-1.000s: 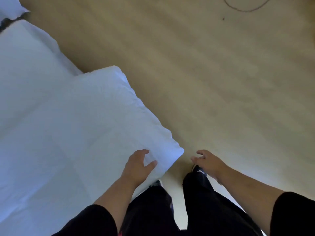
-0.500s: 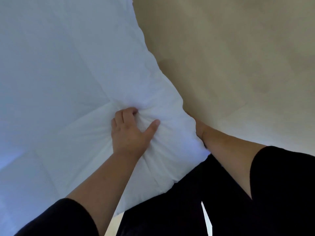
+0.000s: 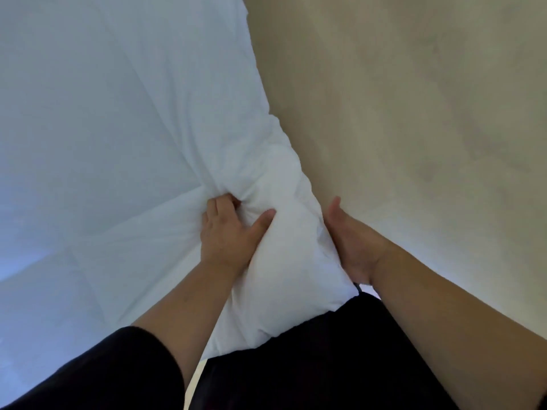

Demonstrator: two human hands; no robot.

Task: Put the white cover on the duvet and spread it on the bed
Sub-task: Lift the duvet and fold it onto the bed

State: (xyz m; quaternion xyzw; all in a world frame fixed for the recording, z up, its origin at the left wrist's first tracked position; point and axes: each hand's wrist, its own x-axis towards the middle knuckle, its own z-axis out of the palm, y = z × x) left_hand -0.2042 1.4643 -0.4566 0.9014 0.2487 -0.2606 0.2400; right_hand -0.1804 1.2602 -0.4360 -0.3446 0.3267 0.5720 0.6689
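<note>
The white quilted duvet [image 3: 118, 128] fills the view from 7 to 12 o'clock, its near corner bunched at centre above the beige floor [image 3: 414, 113]. To seat this corner well, pin the filling and draw the fabric taut. The left hand [image 3: 228, 235] clutches a fistful, fingers curled in. The right hand [image 3: 352, 247] cups the corner's edge, fingers hidden; I cannot tell their spread.

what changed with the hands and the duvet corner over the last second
The left hand, which lay open on the duvet, now grips a bunch of it. The right hand, free a second ago, came in against the corner's outer edge. The floor is unchanged.
</note>
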